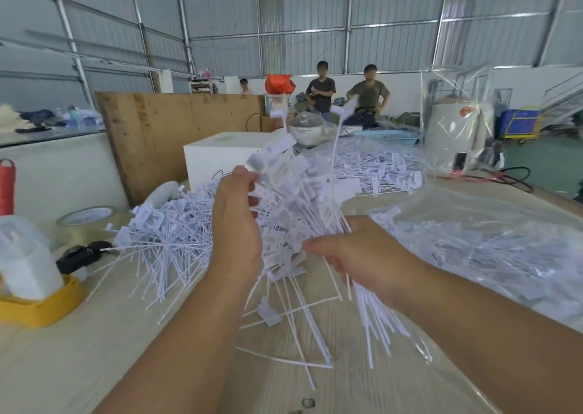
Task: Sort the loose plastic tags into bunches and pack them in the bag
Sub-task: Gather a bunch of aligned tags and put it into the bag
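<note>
Right hand (356, 252) clamps the bunch (296, 211) by its stems, left hand (236, 221) pinching the heads square, seemingly; clear bag (492, 243) waits at the worktop's right edge.

- On the tabletop (94, 350), a heap of loose tags (164, 237) lies at 9 o'clock of the left hand (235, 224).
- A bunch of tags (296, 199) stands between both hands; the right hand (356, 249) is at its 5 o'clock.
- A bag (492, 243) with tags inside lies at 3 o'clock.
- A tape roll (86, 221) sits at 10 o'clock, a box (220, 155) at 12.
</note>
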Tool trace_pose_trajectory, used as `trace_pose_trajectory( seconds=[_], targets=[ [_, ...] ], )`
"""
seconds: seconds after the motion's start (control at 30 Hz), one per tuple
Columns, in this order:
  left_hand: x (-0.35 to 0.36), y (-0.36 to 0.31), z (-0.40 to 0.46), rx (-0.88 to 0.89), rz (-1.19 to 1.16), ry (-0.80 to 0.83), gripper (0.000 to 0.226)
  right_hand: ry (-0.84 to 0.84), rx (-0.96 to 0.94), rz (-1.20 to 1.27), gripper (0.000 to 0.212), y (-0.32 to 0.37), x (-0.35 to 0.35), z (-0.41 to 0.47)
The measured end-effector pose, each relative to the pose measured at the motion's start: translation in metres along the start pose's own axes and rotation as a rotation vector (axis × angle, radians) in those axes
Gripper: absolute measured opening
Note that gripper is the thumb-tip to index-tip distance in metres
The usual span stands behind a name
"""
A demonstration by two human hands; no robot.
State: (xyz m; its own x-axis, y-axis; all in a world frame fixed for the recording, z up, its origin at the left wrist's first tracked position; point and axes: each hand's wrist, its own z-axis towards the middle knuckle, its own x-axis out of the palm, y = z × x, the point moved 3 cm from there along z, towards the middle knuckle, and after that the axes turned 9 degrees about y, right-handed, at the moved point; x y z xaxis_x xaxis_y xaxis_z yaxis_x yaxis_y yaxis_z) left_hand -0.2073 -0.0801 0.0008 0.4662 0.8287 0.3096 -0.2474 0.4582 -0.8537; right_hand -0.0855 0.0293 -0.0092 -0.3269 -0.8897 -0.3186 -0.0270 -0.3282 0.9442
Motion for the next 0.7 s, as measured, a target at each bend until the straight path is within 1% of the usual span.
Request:
trace_pose_trajectory(
  seconds=[0.1, 0.13, 0.2, 0.23, 0.27, 0.3, 0.33, 0.37, 0.4, 0.43, 0.47, 0.53, 0.6, 0.63, 0.67, 0.7],
  targets=[
    [0.016, 0.002, -0.003, -0.142, 0.021, 0.164, 0.035, -0.027, -0.028, 0.02, 0.055, 0.002, -0.005, 0.0],
    [0.024, 0.003, -0.008, -0.193, 0.039, 0.244, 0.053, -0.042, -0.046, 0.036, 0.053, 0.004, -0.005, -0.001],
    [0.036, 0.012, -0.017, -0.253, 0.061, 0.419, 0.108, -0.068, -0.087, 0.062, 0.046, 0.002, -0.007, -0.003],
    [0.04, 0.018, -0.022, -0.239, 0.09, 0.515, 0.121, -0.07, -0.1, 0.075, 0.039, 0.002, -0.007, -0.005],
    [0.045, 0.022, -0.03, -0.213, 0.142, 0.612, 0.123, -0.066, -0.109, 0.087, 0.031, 0.0, -0.007, -0.008],
    [0.049, 0.025, -0.036, -0.189, 0.204, 0.688, 0.115, -0.053, -0.112, 0.107, 0.025, -0.003, -0.008, -0.011],
    [0.052, 0.027, -0.042, -0.179, 0.245, 0.722, 0.102, -0.044, -0.107, 0.122, 0.023, -0.007, -0.009, -0.014],
    [0.056, 0.027, -0.046, -0.188, 0.249, 0.727, 0.093, -0.042, -0.091, 0.117, 0.023, -0.01, -0.01, -0.015],
    [0.06, 0.029, -0.048, -0.214, 0.227, 0.722, 0.089, -0.056, -0.072, 0.104, 0.019, -0.013, -0.011, -0.016],
    [0.065, 0.031, -0.05, -0.254, 0.207, 0.708, 0.09, -0.08, -0.055, 0.094, 0.017, -0.016, -0.011, -0.017],
    [0.071, 0.031, -0.052, -0.302, 0.2, 0.679, 0.094, -0.1, -0.045, 0.071, 0.022, -0.017, -0.01, -0.019],
    [0.083, 0.036, -0.056, -0.395, 0.217, 0.572, 0.11, -0.11, -0.049, -0.026, 0.034, -0.02, -0.008, -0.021],
    [0.092, 0.039, -0.061, -0.481, 0.196, 0.466, 0.126, -0.146, -0.072, -0.092, 0.037, -0.027, -0.011, -0.02],
    [0.094, 0.04, -0.064, -0.53, 0.154, 0.441, 0.128, -0.172, -0.084, -0.103, 0.036, -0.027, -0.013, -0.022],
    [0.096, 0.042, -0.066, -0.587, 0.114, 0.443, 0.124, -0.192, -0.086, -0.096, 0.037, -0.026, -0.015, -0.024],
    [0.098, 0.043, -0.068, -0.639, 0.085, 0.466, 0.112, -0.2, -0.074, -0.078, 0.038, -0.026, -0.017, -0.025]
  ],
)
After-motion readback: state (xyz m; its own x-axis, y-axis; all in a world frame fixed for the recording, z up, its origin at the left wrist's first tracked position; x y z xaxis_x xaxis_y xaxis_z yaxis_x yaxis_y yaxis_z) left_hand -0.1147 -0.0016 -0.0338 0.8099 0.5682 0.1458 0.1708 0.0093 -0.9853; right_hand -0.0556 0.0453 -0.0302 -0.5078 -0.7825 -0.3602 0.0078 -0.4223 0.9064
